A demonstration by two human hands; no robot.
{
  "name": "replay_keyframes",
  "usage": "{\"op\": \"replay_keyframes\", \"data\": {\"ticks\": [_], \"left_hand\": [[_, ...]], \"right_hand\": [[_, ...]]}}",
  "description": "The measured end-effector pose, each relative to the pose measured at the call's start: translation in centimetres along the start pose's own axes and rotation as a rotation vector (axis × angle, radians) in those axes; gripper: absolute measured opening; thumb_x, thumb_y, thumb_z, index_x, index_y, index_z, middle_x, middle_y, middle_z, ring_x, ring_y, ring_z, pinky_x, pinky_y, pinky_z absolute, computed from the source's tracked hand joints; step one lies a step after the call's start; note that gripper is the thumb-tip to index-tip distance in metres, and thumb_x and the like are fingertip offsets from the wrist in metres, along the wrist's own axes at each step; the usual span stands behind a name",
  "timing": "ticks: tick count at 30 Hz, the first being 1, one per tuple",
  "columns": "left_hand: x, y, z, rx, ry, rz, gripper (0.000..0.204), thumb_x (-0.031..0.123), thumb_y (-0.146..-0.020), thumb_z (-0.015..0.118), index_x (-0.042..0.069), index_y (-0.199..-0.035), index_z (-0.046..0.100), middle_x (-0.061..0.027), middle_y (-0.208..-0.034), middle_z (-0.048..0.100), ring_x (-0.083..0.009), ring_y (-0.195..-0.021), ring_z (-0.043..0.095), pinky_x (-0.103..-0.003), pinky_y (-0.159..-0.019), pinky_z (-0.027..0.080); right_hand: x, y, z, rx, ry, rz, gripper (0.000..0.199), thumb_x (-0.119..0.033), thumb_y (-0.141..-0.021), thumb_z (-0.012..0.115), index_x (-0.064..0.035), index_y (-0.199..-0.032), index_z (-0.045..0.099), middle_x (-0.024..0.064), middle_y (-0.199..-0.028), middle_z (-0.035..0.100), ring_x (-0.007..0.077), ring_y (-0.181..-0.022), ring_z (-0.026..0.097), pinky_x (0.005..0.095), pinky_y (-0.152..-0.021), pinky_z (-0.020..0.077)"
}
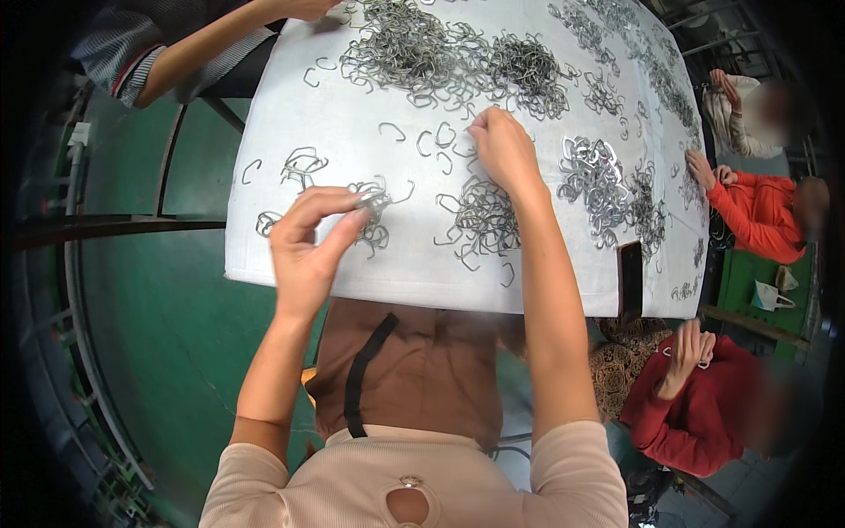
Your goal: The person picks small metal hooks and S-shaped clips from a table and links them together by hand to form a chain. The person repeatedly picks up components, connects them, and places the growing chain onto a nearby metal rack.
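My left hand (304, 242) hovers over the near left of the white table (352, 273). Its thumb and fingertips come together in a pinch beside a small pile of grey metal C-shaped rings (374, 220); what is between them, if anything, is too small to make out. Farther in, my right hand (506, 150) is closed with its fingertips down, next to a few loose metal rings (436, 141). Whatever it pinches is hidden. Below its wrist lies another pile of rings (484, 220).
Large heaps of rings (405, 53) cover the far side, with shinier ones (594, 185) at right. A black strip (629, 277) hangs over the near edge. A co-worker's arm (211, 44) reaches in at far left. People in red (687, 405), orange (757, 211) and white sit along the right.
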State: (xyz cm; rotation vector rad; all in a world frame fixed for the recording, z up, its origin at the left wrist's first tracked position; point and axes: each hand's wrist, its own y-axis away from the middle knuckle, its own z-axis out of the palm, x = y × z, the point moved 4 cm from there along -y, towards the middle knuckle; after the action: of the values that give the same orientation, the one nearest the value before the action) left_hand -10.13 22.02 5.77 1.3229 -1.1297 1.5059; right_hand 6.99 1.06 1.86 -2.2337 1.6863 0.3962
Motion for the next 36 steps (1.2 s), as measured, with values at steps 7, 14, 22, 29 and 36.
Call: {"op": "replay_keyframes", "data": {"ticks": [7,14,22,29,36], "left_hand": [[-1.4,-0.4,6.1,-0.086,-0.059,0.047,0.011,0.0,-0.079,0.07,-0.001,-0.09,0.07,-0.0082,-0.09,0.068,-0.0145,-0.085,0.062,-0.026,-0.076,0.048],[0.0,0.3,12.1,-0.199,-0.112,0.208,0.012,-0.001,-0.079,0.07,0.0,-0.091,0.07,-0.0083,-0.089,0.068,-0.0147,-0.082,0.063,-0.026,-0.072,0.049],[-0.5,-1.5,18.4,-0.391,-0.215,0.36,0.015,0.002,-0.086,0.062,0.001,-0.099,0.07,-0.0097,-0.094,0.069,-0.0176,-0.083,0.064,-0.029,-0.074,0.049],[-4.9,-7.1,25.9,-0.503,-0.596,0.408,0.022,0.012,-0.082,0.068,0.006,-0.103,0.069,-0.0108,-0.099,0.067,-0.0271,-0.088,0.063,-0.036,-0.077,0.05],[-7.1,-5.8,29.2,-0.598,-0.956,0.715,0.022,0.011,-0.078,0.069,0.008,-0.099,0.068,-0.0083,-0.094,0.062,-0.0282,-0.09,0.06,-0.04,-0.077,0.049]], "right_hand": [[-3.3,9.9,-6.4,0.147,-1.127,0.199,0.013,-0.001,-0.087,0.064,0.0059,-0.096,0.058,0.011,-0.087,0.065,0.016,-0.075,0.065,0.0259,-0.066,0.0522],[-2.0,15.1,-8.9,0.397,-1.231,0.247,0.012,0.005,-0.086,0.065,0.0051,-0.095,0.057,0.0101,-0.091,0.063,0.0147,-0.08,0.065,0.025,-0.072,0.0535],[1.9,18.3,-11.7,0.74,-1.146,0.196,0.015,0.008,-0.084,0.065,0.0041,-0.096,0.056,0.0118,-0.093,0.063,0.0149,-0.081,0.066,0.0252,-0.073,0.0545],[6.3,19.8,-13.5,0.878,-1.059,0.232,0.017,0.011,-0.083,0.065,0.004,-0.095,0.053,0.0135,-0.095,0.063,0.018,-0.081,0.066,0.0276,-0.072,0.0566],[7.7,20.1,-13.3,0.886,-1.06,0.262,0.017,0.011,-0.083,0.065,0.0043,-0.095,0.053,0.0131,-0.094,0.062,0.0181,-0.081,0.066,0.028,-0.072,0.057]]}}
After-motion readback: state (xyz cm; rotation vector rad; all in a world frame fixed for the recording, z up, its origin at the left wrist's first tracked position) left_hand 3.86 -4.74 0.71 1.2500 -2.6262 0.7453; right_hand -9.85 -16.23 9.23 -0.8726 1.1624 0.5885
